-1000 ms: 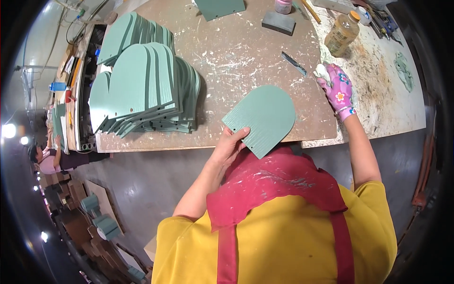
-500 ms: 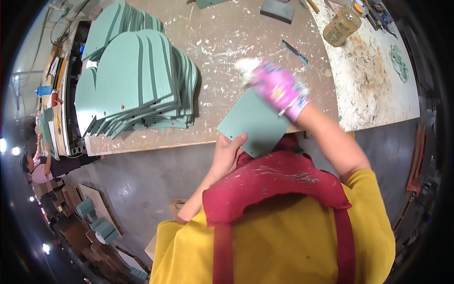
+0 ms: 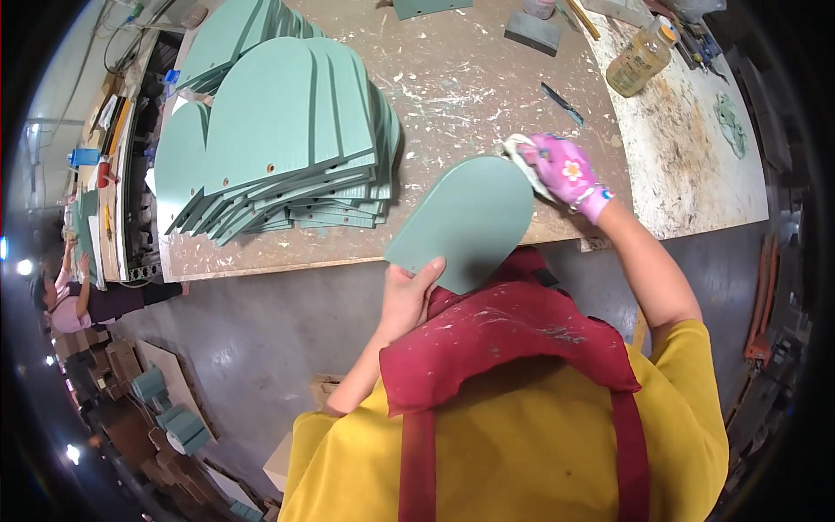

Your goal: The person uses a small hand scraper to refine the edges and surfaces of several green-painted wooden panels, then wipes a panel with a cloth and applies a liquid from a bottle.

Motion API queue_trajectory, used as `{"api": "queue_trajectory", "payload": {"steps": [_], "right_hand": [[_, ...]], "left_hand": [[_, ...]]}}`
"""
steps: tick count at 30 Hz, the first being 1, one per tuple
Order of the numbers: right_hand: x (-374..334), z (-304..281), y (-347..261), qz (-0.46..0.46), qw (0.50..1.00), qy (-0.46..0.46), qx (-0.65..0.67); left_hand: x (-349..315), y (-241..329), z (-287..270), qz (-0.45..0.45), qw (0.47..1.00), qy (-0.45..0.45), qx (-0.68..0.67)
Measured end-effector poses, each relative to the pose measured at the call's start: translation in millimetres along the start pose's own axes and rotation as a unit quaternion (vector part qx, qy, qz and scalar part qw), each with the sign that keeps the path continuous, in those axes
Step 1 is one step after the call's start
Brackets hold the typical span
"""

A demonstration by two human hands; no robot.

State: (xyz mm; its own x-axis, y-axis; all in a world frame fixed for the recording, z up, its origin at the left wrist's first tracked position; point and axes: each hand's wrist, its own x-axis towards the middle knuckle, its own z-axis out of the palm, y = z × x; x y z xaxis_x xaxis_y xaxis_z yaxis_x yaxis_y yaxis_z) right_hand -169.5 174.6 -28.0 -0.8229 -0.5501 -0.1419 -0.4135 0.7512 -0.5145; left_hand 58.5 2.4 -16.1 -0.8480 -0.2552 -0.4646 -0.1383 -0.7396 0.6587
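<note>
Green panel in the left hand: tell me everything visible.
The green panel is thin and flat, rounded at its far end, with a matte, painted-looking face, shaded toward the near end; base material unclear. It is held across the table edge. The left hand grips its near end, thumb on its face; a white cloth in the right hand seems to touch its rounded edge.
</note>
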Motion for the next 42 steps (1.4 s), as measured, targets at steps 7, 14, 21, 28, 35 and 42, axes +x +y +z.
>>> {"api": "queue_trajectory", "payload": {"steps": [7,14,21,28,35,42], "right_hand": [[-24,-53,-6,-0.176,0.970,0.142,0.084],[-81,-20,-45,0.052,0.656,-0.066,0.750],[-64,-73,-15,-0.014,0.759,-0.112,0.641],[-63,-59,1,-0.022,0.728,-0.122,0.674],[-53,-54,33,-0.162,0.853,0.000,0.496],[-45,-59,22,-0.090,0.776,-0.116,0.613]], "left_hand": [[-14,19,7,0.014,0.999,0.010,-0.032],[-7,11,37,0.043,0.998,-0.030,-0.029],[5,81,80,0.307,0.853,0.099,0.411],[32,59,128,0.383,0.808,0.064,0.442],[9,61,87,0.236,0.881,-0.028,0.409],[15,62,118,0.314,0.782,0.080,0.533]]}}
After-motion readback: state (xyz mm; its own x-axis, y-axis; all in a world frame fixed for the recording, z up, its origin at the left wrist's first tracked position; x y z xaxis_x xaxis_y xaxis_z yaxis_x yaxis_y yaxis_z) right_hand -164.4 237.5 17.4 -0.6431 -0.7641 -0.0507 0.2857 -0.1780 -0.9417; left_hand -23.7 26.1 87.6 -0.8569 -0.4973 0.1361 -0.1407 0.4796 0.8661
